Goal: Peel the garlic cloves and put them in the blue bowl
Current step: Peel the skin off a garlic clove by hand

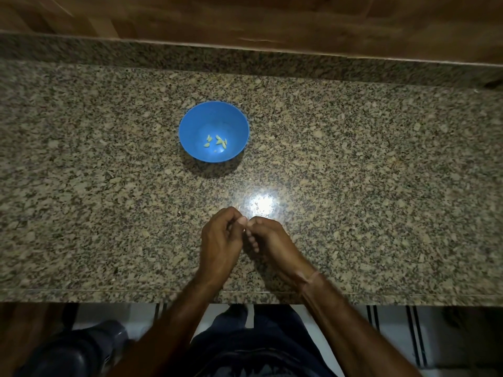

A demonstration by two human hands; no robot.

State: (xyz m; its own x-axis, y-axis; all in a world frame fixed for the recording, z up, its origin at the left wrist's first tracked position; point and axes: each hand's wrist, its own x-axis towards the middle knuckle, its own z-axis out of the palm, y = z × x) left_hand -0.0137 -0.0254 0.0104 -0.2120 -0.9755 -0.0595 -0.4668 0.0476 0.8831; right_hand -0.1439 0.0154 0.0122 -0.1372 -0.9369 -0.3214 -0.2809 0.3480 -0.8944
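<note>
Left hand [221, 240] and right hand [268, 238] curled, fingertips touching. Blue bowl [196, 123] beyond them holds peeled cloves [218, 140]. Anything pinched: cannot tell.

Blue bowl [190, 123]: plain bright blue, inside and out.
Garlic cloves [217, 141]: pale yellow-green against the blue.
Surface [353, 159]: polished granite, speckled beige, grey and black, with one white patch of glare.
Wood panel [245, 14]: warm brown with streaked grain.
Floor [394, 330]: white with thin dark parallel stripes.
Trousers [258, 349]: dark navy.
</note>
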